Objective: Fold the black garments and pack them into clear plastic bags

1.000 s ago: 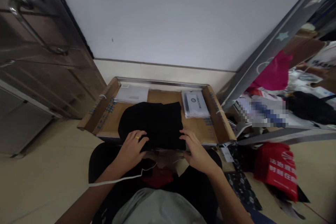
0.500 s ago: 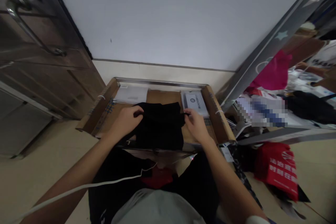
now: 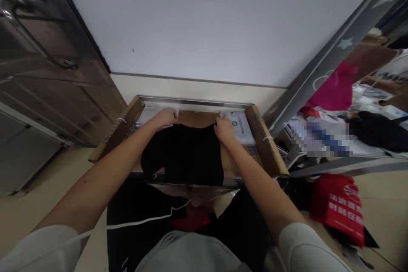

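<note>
A black cloth garment (image 3: 194,153) lies spread over the cardboard-covered tray table (image 3: 199,118) in front of me; its exact kind I cannot make out. My left hand (image 3: 167,117) pinches its far left corner, close to a white packet (image 3: 149,113). At the far right corner, my right hand (image 3: 224,128) grips the same cloth beside a clear plastic packet with dark lettering (image 3: 242,128). The near edge of the cloth reaches the table's front rim, and a fold bulges out on its left side.
Cardboard flaps (image 3: 266,140) rise at both ends of the table. A white wall (image 3: 204,29) stands behind it, a door with a metal handle (image 3: 35,38) to the left. On the right are a cluttered shelf and a red bag (image 3: 339,208) on the floor. A white cable (image 3: 140,222) crosses my lap.
Both hands have moved away from me toward the wall, drawing the far edge of the black cloth with them. The cloth now lies flatter and covers more of the table.
</note>
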A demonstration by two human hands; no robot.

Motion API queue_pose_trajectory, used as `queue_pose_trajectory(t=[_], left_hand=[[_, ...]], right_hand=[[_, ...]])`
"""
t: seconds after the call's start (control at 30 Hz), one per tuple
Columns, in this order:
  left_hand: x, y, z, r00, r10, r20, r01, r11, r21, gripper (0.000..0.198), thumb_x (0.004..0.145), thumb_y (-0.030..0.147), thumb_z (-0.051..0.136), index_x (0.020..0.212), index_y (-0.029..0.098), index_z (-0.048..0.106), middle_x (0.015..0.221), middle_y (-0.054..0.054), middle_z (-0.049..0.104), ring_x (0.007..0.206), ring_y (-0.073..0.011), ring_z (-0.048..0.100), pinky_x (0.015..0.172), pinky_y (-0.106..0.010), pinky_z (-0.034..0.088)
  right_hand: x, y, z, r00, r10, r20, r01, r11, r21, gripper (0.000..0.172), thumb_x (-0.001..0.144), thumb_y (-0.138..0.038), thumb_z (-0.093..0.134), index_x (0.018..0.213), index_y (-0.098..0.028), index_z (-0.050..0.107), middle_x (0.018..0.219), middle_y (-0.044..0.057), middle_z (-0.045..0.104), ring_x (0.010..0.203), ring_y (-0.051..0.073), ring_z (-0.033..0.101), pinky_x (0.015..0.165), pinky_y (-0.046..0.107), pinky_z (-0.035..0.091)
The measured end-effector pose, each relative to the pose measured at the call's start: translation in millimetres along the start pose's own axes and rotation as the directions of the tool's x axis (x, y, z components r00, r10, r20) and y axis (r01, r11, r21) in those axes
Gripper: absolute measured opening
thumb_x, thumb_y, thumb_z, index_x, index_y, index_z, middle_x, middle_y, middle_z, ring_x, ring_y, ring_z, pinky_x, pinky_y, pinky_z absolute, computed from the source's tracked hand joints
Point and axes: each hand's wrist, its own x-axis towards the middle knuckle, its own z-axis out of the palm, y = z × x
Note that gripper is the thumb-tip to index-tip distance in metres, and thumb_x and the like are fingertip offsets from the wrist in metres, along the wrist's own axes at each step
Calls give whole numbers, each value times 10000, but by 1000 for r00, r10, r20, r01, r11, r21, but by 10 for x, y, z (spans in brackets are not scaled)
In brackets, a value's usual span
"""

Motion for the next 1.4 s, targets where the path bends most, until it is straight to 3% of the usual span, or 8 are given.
queue_pose_trajectory(t=[0.1,0.23,0.43,0.53,0.67,0.83,1.07,1.4], left_hand=[[-123,88,13,990,130,-63,-129,992,11,277,794,289,642,1030,188,745,988,-79,757,930,-235,675,816,-303,479],[-559,406,236,943,331,18,-331,943,27,396,927,435,535,1265,289,680,1179,-75,743,1050,-272,684,903,-365,486],[-980,704,613,982,178,68,-187,965,185,381,886,555,580,915,209,735,877,-137,741,877,-321,713,771,-397,502],[-1011,565,538,996,55,-67,-52,998,42,230,871,423,603,827,212,683,805,-91,715,814,-271,689,733,-359,485],[-1143,149,352,968,-83,-238,8,954,-299,91,786,298,629,786,207,629,803,-31,685,805,-217,640,756,-321,477],[-1410,-462,386,926,-229,-300,26,832,-554,220,730,307,616,917,199,662,921,-24,692,891,-217,632,855,-333,490],[-1481,-857,577,893,-314,-321,106,842,-529,388,768,337,598,1110,193,714,1051,-77,724,1014,-265,657,962,-405,492],[-1426,-960,840,910,-334,-248,197,872,-449,403,799,308,599,1167,180,700,1092,-98,738,1023,-269,682,970,-406,522]], right_hand=[[-42,-31,-3,998,-23,-59,22,999,-25,240,924,-84,467,1090,-96,640,1106,233,676,1130,359,558,961,477,428],[-179,-137,-47,991,-63,-122,67,997,27,255,951,-149,460,1134,-89,627,1163,238,633,1159,367,530,1000,507,411],[-240,-83,11,991,-136,-18,137,986,93,419,896,-140,572,1313,-99,587,1282,217,610,1240,341,515,1065,478,400],[-113,67,52,973,-228,45,222,970,102,478,869,-73,577,1346,-94,575,1298,182,627,1248,285,532,1107,416,382],[68,189,50,965,-238,110,232,970,70,348,875,-93,602,1218,-104,658,1224,168,663,1179,267,572,1072,409,406],[157,182,44,959,-250,132,242,967,77,197,875,-102,611,1038,-110,721,1091,150,713,1069,249,611,1024,375,419],[185,181,40,985,-165,58,159,983,94,290,892,-24,438,1030,-115,677,994,148,719,963,243,621,850,338,450],[186,234,-56,989,-142,35,141,989,40,241,929,-100,483,1029,-132,700,1049,168,704,1068,289,602,980,418,440]])
